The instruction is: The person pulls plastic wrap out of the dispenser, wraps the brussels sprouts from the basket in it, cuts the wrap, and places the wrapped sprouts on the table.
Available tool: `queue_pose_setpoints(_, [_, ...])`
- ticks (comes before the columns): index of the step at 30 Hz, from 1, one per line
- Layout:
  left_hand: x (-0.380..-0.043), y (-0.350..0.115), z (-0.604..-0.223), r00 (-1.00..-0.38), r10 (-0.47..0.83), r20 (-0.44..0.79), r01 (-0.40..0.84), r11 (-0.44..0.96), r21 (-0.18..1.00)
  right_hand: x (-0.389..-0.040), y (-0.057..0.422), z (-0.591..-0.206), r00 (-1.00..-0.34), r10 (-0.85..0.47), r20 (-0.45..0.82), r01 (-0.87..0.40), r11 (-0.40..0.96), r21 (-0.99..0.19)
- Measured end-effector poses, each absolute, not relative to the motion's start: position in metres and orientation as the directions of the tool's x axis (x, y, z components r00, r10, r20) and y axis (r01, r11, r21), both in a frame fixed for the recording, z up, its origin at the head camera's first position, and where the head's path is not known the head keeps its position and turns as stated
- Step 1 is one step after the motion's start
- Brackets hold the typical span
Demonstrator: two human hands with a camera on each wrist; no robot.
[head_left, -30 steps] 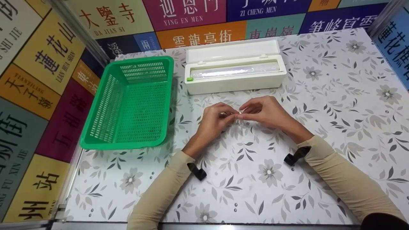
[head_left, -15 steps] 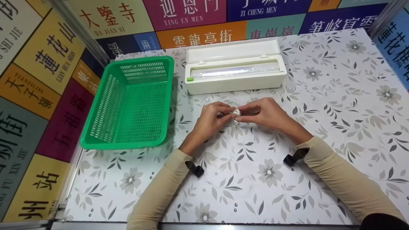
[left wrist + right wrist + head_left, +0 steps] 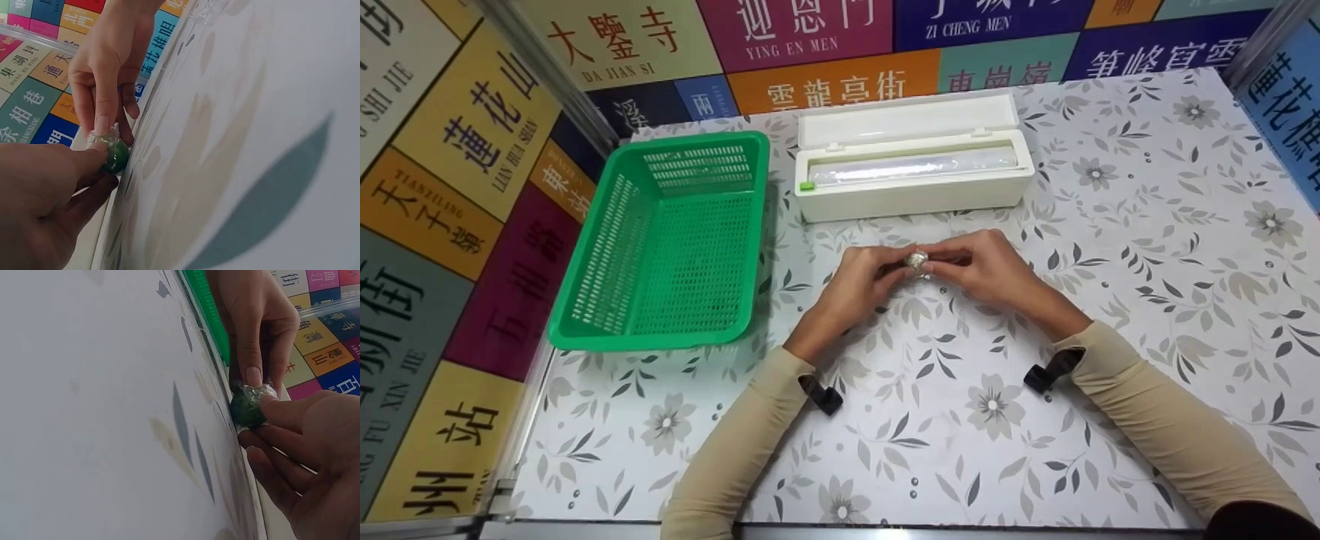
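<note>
A small round green object [image 3: 116,156] is wrapped in crumpled clear plastic film, which bunches up on top. In the head view this wrapped object [image 3: 916,260] sits between both hands, in front of the white box. My left hand [image 3: 855,285] pinches it from the left between thumb and fingers. From the other side, my right hand [image 3: 986,270] pinches the gathered film and the object, its thumb close by the left thumb. Both wrist views show the green side low, near the tabletop, and the film under the thumbs [image 3: 254,377]. Fingers partly hide it.
A white cling film dispenser [image 3: 915,199] stands behind the hands, lid [image 3: 907,120] raised, a film roll [image 3: 911,165] inside. To the left is a green plastic basket [image 3: 652,341]. Crumpled clear film [image 3: 208,11] lies on the flower-patterned tabletop [image 3: 930,457].
The film between my fingers, hanging loose a second ago, is now bunched more tightly on the object. Both hands shifted only slightly, fingers changing their hold; the box and basket stayed put.
</note>
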State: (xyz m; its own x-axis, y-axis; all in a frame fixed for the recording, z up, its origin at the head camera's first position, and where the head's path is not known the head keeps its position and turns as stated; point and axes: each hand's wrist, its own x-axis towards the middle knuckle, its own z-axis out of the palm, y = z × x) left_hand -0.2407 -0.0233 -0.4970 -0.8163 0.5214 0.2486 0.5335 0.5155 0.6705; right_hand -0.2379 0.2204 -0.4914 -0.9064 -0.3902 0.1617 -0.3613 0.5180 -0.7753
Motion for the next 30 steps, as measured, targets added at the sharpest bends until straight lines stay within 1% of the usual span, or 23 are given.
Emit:
queue_pose_setpoints(3, [-0.2411,-0.0232,-0.4990,-0.818,0.511,0.263,0.534,0.509,0.675,-0.2376,0.2212,-0.4912,-0.908,-0.391,0.150,-0.361,0.547,-0.755])
queue_pose_setpoints(8, [-0.2412,-0.0223,-0.5005,-0.819,0.510,0.262,0.534,0.510,0.675,-0.2384,0.2215,-0.4911,-0.909,-0.399,0.116,-0.341,0.557,-0.757])
queue_pose_setpoints(15, [-0.2410,-0.0209,-0.5010,-0.809,0.553,0.198,0.520,0.519,0.678,-0.2378,0.2226,-0.4908,-0.926,-0.368,0.085,-0.295,0.562,-0.773])
queue_pose_setpoints(18, [-0.2415,-0.0215,-0.5006,-0.820,0.543,0.182,0.501,0.526,0.688,-0.2377,0.2225,-0.4907,-0.920,-0.387,0.062,-0.286,0.558,-0.779])
queue_pose_setpoints(22, [-0.2415,-0.0227,-0.5004,-0.845,0.496,0.201,0.478,0.531,0.699,-0.2379,0.2217,-0.4918,-0.904,-0.426,0.035,-0.292,0.557,-0.778])
queue_pose_setpoints(27, [-0.2417,-0.0253,-0.4991,-0.836,0.491,0.246,0.507,0.520,0.687,-0.2369,0.2223,-0.4913,-0.883,-0.466,0.062,-0.335,0.531,-0.778])
queue_pose_setpoints(30, [-0.2410,-0.0256,-0.4991,-0.834,0.486,0.261,0.510,0.500,0.700,-0.2366,0.2235,-0.4904,-0.885,-0.463,0.056,-0.322,0.520,-0.791])
